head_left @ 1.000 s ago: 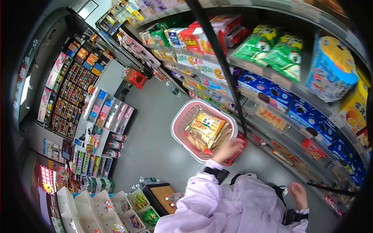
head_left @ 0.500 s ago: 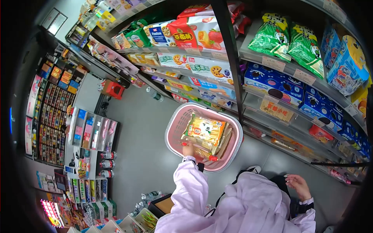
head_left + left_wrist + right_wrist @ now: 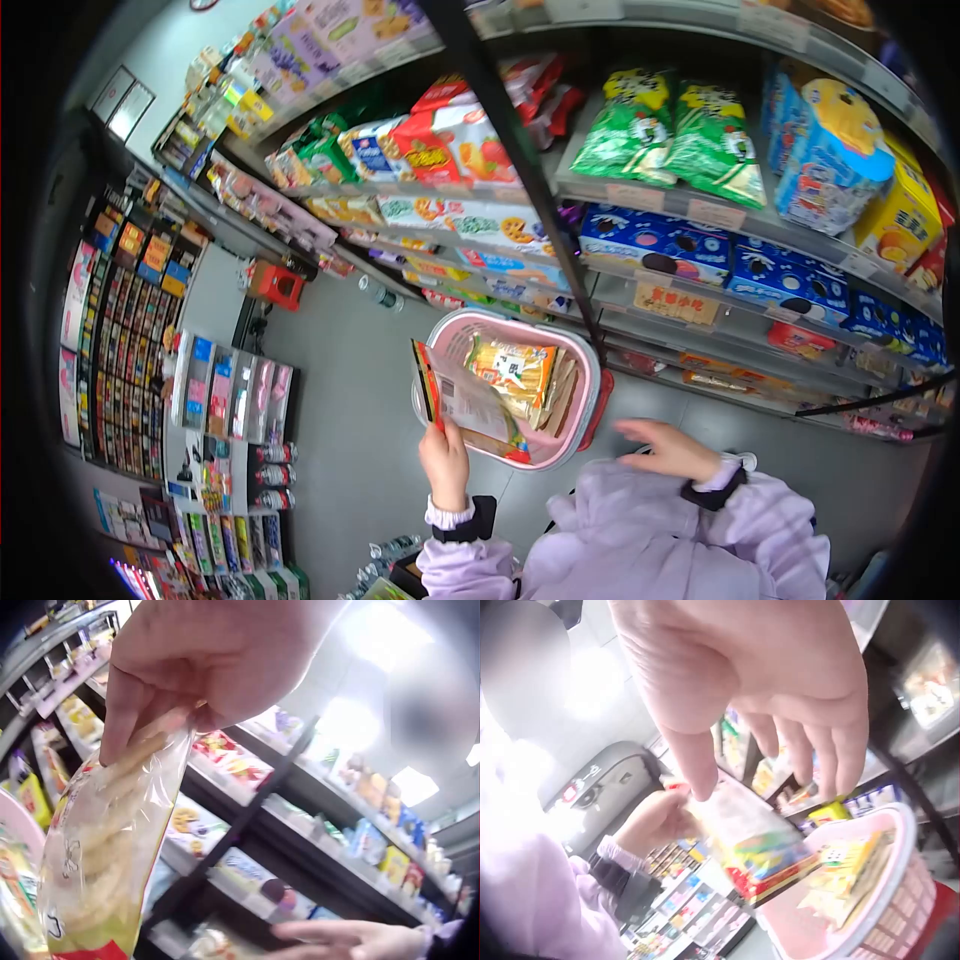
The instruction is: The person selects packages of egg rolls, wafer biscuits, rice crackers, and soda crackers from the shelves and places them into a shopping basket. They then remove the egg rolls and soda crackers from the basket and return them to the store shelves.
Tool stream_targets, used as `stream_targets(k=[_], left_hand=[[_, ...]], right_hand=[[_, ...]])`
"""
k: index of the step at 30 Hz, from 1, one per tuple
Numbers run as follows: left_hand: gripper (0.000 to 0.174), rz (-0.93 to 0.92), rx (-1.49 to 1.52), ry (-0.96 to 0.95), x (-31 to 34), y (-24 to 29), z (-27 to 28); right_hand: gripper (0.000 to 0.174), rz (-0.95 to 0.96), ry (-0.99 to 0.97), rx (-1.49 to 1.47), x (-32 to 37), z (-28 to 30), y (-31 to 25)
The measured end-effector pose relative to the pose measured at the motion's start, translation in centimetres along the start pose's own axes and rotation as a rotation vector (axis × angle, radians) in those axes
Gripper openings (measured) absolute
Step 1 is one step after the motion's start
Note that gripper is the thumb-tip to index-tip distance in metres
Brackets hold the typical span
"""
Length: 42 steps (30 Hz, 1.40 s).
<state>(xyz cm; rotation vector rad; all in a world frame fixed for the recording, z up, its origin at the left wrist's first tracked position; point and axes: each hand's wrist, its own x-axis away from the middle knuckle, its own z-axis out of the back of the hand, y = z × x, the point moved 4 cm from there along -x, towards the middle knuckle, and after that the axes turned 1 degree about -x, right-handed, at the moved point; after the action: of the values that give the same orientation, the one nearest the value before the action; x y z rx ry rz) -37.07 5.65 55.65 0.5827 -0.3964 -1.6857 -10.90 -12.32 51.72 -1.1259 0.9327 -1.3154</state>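
Observation:
My left hand (image 3: 445,465) pinches the edge of a clear-fronted snack bag (image 3: 475,403), which stands tilted over the near left side of the pink basket (image 3: 590,385). Pale, stick-like pieces show through its plastic in the left wrist view, with a red patch at the lower end. Inside the basket lie more snack packets (image 3: 512,372), the top one orange and clear with yellowish contents. My right hand (image 3: 672,450) hovers to the right of the basket, fingers extended and holding nothing. In the right wrist view its spread fingers (image 3: 799,750) are near the bag.
Shelves along the right carry green snack bags (image 3: 715,140), blue biscuit boxes (image 3: 655,243) and red packs (image 3: 460,145). A black post (image 3: 530,170) rises beside the basket. Something red (image 3: 600,405) shows under the basket. Grey floor (image 3: 350,400) stretches left toward a counter with bottles (image 3: 277,475).
The left hand has gone from reaching into the basket to lifting a snack bag up at its left side. The right hand has come from low at the right toward the basket.

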Motion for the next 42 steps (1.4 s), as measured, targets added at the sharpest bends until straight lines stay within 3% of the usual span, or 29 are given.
stream_targets(k=[3,5,7,9,11,12,15,18,21,23,25,27,29,30,34,38,39,41,42], left_hand=[[0.023,-0.084,0.334,-0.090,0.7,6.9,-0.3],[0.023,-0.141,0.530,-0.167,1.0,9.9,-2.7],[0.023,-0.233,0.565,-0.259,1.7,14.1,-4.3],[0.017,-0.381,0.396,-0.432,2.8,17.4,-6.6],[0.017,-0.656,0.274,-0.403,5.5,23.1,-7.2],[0.023,-0.666,0.270,-0.480,6.9,25.5,-7.5],[0.041,-0.962,0.238,-0.638,11.4,30.5,-8.4],[0.048,-1.231,0.420,-0.788,15.5,33.4,-8.7],[0.048,-1.220,0.510,-0.950,16.7,33.1,-10.6],[0.048,-0.748,0.611,-1.124,16.3,30.3,-14.7],[0.048,-0.491,0.768,-1.316,17.4,30.1,-18.0],[0.053,-0.278,0.668,-1.749,19.8,28.8,-21.7],[0.052,-0.082,0.635,-2.062,23.6,28.7,-23.7],[0.048,-0.049,0.616,-2.169,25.4,29.3,-24.1],[0.044,0.009,0.523,-2.220,30.3,31.3,-26.3],[0.040,-0.048,0.421,-2.238,33.3,34.5,-28.3],[0.041,-0.094,0.391,-2.269,34.0,35.5,-29.0],[0.044,-0.186,0.339,-2.332,35.6,37.5,-30.8],[0.047,-0.318,0.329,-2.327,36.6,38.9,-31.4]], right_hand=[[0.084,0.261,0.105,0.157,-3.7,-1.6,-4.7],[0.082,0.125,0.251,0.448,-3.2,-1.6,-6.1],[0.081,0.074,0.400,0.419,-1.7,0.1,-4.9],[0.080,0.020,0.531,0.387,0.5,1.9,-3.2],[0.079,-0.025,0.633,0.355,3.3,3.2,-1.8],[0.078,-0.021,0.703,0.308,4.8,4.0,-1.4],[0.077,-0.057,0.691,-0.118,10.2,4.9,0.2],[0.075,-0.014,0.688,-0.516,16.2,5.1,2.5],[0.073,0.031,0.760,-0.673,23.1,4.5,3.7],[0.075,0.094,0.846,-0.822,27.1,4.0,4.1],[0.077,0.053,0.951,-0.885,30.8,3.0,5.2],[0.080,0.127,1.020,-1.078,33.2,1.6,7.2],[0.082,0.212,1.049,-1.264,34.8,0.8,8.5],[0.082,0.235,1.070,-1.291,35.6,0.7,8.5],[0.079,0.250,1.114,-1.353,38.3,0.6,10.5],[0.070,0.168,1.158,-1.249,42.1,2.0,12.1],[0.071,0.056,1.267,-1.275,44.1,2.2,12.7],[0.073,-0.182,1.714,-0.778,48.4,4.1,14.3],[0.072,-0.415,1.775,-0.341,50.5,5.0,14.0]])
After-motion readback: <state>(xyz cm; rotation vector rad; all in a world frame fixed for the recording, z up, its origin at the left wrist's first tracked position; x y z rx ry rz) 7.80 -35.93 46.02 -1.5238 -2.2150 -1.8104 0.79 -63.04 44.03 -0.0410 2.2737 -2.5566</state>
